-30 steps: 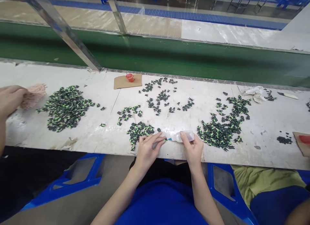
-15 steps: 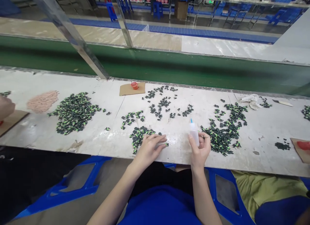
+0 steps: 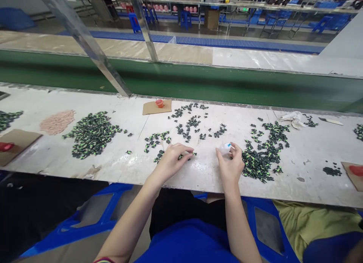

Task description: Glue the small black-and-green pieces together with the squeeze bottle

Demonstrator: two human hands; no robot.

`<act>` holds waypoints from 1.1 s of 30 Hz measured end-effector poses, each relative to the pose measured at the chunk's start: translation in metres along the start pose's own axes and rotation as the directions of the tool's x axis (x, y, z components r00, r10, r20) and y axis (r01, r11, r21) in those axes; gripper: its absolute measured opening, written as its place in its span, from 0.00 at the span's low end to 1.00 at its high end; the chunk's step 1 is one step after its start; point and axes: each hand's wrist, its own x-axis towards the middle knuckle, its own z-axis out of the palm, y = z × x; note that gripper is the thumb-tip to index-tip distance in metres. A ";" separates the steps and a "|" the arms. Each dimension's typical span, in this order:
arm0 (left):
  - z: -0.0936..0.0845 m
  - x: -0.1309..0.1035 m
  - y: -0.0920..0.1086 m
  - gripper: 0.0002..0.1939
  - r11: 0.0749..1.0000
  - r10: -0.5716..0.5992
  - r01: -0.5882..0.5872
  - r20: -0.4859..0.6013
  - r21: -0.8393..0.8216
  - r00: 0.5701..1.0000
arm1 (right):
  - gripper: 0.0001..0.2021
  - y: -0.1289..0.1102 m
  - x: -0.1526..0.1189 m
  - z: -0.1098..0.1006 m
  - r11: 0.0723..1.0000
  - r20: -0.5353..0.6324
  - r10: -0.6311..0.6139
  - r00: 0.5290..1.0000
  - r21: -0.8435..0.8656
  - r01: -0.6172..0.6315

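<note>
My right hand (image 3: 231, 163) grips a small translucent squeeze bottle (image 3: 225, 148) with a blue tip, held just above the white bench (image 3: 204, 172). My left hand (image 3: 171, 159) rests on the bench over a small heap of black-and-green parts (image 3: 159, 156), fingers curled around one or two of them at the fingertips. A larger heap of the same black-and-green parts (image 3: 259, 159) lies just right of my right hand. Scattered parts (image 3: 193, 123) lie beyond both hands.
A big pile of black-and-green parts (image 3: 90, 134) and a pinkish pile (image 3: 56, 122) lie to the left. Cardboard with a small red cap (image 3: 159, 103) sits at the back. A cardboard piece (image 3: 15, 142) lies far left, white cloth (image 3: 293, 117) far right. A green conveyor (image 3: 198, 79) runs behind.
My right hand tilted the bottle from lying flat to upright, then lowered it. My left hand moved onto the small heap. The neighbour's hand at the far left has left the view.
</note>
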 end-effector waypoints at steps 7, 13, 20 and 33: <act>0.016 -0.034 0.019 0.08 0.997 0.028 -0.026 -0.022 0.069 0.999 | 0.32 -0.002 -0.013 -0.010 0.986 -0.092 -0.169 0.981 -0.036 0.166; 0.013 -0.062 0.018 0.06 0.994 -0.005 0.025 -0.182 0.107 0.983 | 0.06 -0.023 -0.029 0.002 0.886 0.173 -0.463 0.869 0.086 0.455; 0.017 -0.071 0.016 0.06 0.988 0.026 0.021 -0.295 0.155 0.955 | 0.09 -0.052 0.010 0.068 0.898 0.642 -0.214 0.737 -0.167 0.407; 0.034 -0.072 0.015 0.09 0.989 0.034 0.010 -0.293 0.147 0.955 | 0.05 -0.048 0.005 0.060 0.922 0.627 -0.207 0.751 -0.131 0.364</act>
